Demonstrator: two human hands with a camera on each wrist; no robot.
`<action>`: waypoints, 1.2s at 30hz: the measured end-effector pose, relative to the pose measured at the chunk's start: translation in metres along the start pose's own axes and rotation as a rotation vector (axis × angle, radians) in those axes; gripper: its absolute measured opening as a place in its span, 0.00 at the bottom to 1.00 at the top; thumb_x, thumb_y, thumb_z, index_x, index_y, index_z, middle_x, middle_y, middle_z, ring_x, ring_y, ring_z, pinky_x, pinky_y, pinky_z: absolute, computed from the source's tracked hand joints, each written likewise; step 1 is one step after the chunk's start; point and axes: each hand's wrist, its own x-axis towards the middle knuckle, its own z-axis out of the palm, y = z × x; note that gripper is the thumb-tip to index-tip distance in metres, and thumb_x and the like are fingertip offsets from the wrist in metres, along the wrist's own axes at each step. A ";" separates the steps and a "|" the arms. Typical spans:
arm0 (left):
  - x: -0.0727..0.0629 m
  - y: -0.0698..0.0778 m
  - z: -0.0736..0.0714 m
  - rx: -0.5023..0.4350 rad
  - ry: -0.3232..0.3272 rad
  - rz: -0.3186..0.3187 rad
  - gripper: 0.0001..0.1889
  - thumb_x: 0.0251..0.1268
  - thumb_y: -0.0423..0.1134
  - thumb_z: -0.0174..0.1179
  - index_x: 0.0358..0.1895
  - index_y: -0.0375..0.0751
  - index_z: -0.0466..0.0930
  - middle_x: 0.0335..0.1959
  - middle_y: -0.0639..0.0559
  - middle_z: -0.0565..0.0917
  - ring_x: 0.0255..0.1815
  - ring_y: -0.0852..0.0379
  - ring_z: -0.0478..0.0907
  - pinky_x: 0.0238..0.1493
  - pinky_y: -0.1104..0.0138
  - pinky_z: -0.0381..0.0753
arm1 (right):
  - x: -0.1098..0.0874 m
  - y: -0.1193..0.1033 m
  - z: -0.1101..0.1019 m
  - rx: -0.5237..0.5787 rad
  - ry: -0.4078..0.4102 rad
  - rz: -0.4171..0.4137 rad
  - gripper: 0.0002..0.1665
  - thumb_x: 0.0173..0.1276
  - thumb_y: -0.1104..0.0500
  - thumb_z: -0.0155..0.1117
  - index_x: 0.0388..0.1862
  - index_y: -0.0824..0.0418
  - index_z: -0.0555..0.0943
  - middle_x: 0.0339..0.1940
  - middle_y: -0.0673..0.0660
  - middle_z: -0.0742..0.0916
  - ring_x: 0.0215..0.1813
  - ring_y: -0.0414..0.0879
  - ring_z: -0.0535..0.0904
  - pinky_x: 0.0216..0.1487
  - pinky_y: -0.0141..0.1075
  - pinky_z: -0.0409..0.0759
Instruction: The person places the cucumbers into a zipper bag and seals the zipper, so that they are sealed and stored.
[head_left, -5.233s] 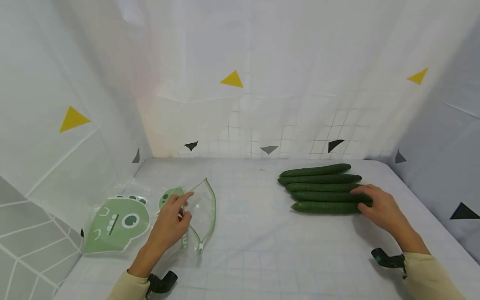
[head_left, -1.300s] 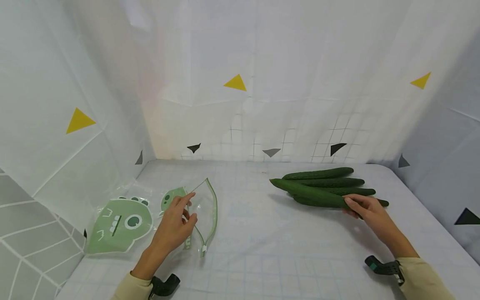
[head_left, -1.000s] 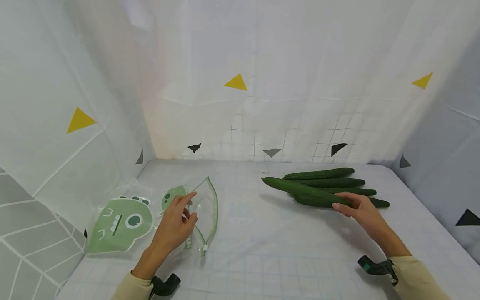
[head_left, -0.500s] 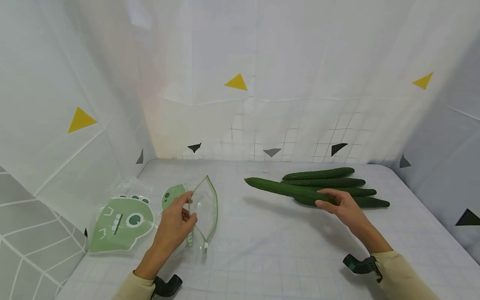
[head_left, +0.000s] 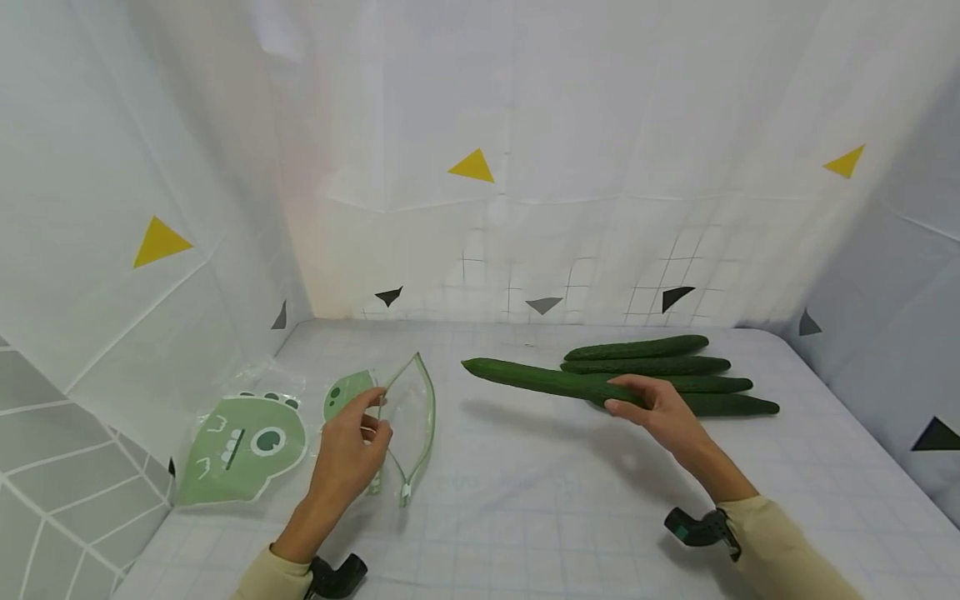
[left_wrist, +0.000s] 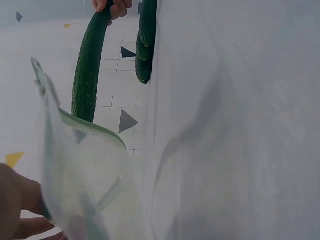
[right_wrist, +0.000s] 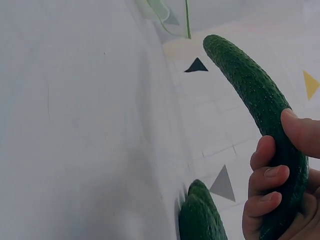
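Observation:
In the head view, my left hand (head_left: 348, 446) holds a clear zip bag (head_left: 420, 425) with green trim by its side, the mouth spread wide toward the right. The left wrist view shows the fingers (left_wrist: 30, 227) against the bag's plastic. My right hand (head_left: 660, 417) grips a long cucumber (head_left: 532, 377) near one end, thumb on one side and fingers curled round the other. Its free tip points left at the bag's mouth, and its shadow falls on the table below. Behind the right hand, several cucumbers (head_left: 645, 365) lie side by side.
A second clear bag with a green monster print (head_left: 243, 450) lies flat at the far left. White sheeting (head_left: 480, 250) with yellow, grey and black triangles walls the back and sides. The table (head_left: 525, 533) has a pale gridded cover.
The right hand has lifted one cucumber off the row and carried it left toward the bag. The left hand and the bag have hardly moved.

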 end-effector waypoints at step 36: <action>-0.005 0.007 0.007 -0.124 -0.071 0.168 0.26 0.69 0.29 0.67 0.69 0.36 0.76 0.58 0.45 0.81 0.42 0.58 0.84 0.38 0.66 0.87 | 0.020 -0.012 0.070 0.080 -0.095 -0.103 0.21 0.73 0.58 0.72 0.59 0.67 0.83 0.43 0.58 0.89 0.45 0.61 0.83 0.46 0.51 0.82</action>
